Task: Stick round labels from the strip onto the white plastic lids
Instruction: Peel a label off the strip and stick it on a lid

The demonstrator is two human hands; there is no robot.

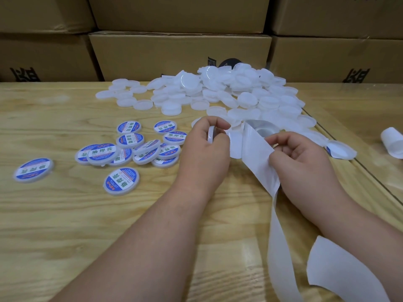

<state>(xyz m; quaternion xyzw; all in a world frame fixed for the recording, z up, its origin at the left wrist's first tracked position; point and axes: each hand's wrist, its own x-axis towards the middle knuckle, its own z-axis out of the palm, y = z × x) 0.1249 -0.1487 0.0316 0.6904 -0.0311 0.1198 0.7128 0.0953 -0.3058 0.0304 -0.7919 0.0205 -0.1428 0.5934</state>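
Observation:
My left hand (pixel 206 147) grips a white plastic lid (pixel 211 134) on edge, thumb and fingers curled round its rim. My right hand (pixel 298 156) pinches the white label strip (pixel 257 149), which runs from the hand down over the table's near edge. A big heap of bare white lids (pixel 229 92) lies behind both hands. Several lids with blue round labels (pixel 128 149) lie scattered at the left.
Spent backing strip (pixel 340 271) curls at the lower right. A loose label piece (pixel 340 149) and a white roll (pixel 392 142) lie at the right, past a seam in the wooden table (pixel 65 214). Cardboard boxes (pixel 181 55) are stacked behind the table.

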